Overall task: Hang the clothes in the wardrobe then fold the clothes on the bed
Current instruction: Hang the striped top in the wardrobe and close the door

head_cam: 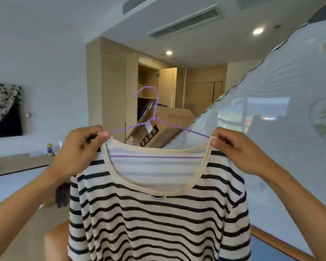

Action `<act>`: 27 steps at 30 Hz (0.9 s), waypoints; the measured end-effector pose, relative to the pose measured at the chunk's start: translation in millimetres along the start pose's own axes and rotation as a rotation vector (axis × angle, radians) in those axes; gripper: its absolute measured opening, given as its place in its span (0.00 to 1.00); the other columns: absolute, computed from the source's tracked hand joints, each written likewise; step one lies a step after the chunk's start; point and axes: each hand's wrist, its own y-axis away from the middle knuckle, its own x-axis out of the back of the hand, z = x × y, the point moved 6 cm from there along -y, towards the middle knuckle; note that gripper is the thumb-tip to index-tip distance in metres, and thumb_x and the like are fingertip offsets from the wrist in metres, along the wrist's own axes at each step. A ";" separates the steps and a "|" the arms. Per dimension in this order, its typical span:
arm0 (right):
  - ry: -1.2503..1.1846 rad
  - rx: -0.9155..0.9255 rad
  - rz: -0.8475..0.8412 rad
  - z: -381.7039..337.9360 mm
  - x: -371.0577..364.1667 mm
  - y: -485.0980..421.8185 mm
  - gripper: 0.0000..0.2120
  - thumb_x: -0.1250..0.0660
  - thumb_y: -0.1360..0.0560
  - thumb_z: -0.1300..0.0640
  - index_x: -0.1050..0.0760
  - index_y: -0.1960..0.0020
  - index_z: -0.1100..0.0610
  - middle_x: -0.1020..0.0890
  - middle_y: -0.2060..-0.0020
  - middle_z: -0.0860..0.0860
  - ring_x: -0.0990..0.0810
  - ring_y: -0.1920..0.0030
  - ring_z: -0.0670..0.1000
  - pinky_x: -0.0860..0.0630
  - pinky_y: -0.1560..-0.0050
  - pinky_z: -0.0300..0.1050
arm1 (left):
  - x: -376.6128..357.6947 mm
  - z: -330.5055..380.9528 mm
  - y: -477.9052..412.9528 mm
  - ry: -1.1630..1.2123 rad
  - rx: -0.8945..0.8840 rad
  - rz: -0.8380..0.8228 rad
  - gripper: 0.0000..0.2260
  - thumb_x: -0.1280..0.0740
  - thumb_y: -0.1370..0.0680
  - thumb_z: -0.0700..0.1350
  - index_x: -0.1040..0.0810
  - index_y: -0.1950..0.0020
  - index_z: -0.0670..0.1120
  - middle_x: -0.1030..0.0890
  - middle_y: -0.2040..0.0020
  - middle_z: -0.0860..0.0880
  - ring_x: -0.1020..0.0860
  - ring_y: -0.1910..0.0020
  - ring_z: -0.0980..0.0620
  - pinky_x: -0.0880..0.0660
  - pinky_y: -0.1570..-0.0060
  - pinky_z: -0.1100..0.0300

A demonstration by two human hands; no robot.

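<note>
A cream shirt with black stripes (158, 213) hangs in front of me on a purple wire hanger (154, 113), whose hook points up and left. My left hand (81, 149) pinches the shirt's left shoulder at the neckline. My right hand (237, 149) pinches the right shoulder edge of the collar. The hanger's lower bar shows through the neck opening. Straight ahead, across the room, stands the wooden wardrobe (149, 85) with one door open.
A tilted cardboard box (164, 127) sits in front of the wardrobe. A long low counter (17, 162) with small items runs along the left wall under a dark picture (4, 110). A pale patterned curtain (280, 110) fills the right side. A wooden edge (271, 240) shows at bottom right.
</note>
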 end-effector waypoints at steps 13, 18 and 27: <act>-0.161 0.228 0.130 -136.4 -170.3 -74.8 0.18 0.43 0.17 0.52 0.30 0.62 0.60 0.28 0.70 0.53 0.28 0.66 0.50 0.35 0.66 0.34 | 195.6 -89.7 54.1 -0.226 0.113 -0.092 0.21 0.46 0.17 0.57 0.36 0.67 0.49 0.35 0.72 0.55 0.37 0.73 0.57 0.37 0.68 0.62; -0.273 0.256 0.115 -180.5 -242.9 -101.4 0.18 0.44 0.17 0.49 0.31 0.60 0.59 0.28 0.70 0.54 0.29 0.66 0.52 0.33 0.65 0.40 | 258.3 -130.1 99.4 -0.408 0.144 0.036 0.11 0.39 0.18 0.54 0.26 0.50 0.47 0.25 0.64 0.51 0.27 0.65 0.53 0.30 0.62 0.59; -0.384 0.361 -0.175 -247.9 -377.8 -180.2 0.19 0.43 0.18 0.43 0.28 0.56 0.58 0.24 0.66 0.57 0.26 0.64 0.54 0.31 0.61 0.51 | 371.4 -180.5 157.2 -0.596 0.347 0.246 0.07 0.33 0.19 0.44 0.19 0.55 0.44 0.19 0.63 0.44 0.24 0.63 0.47 0.32 0.65 0.68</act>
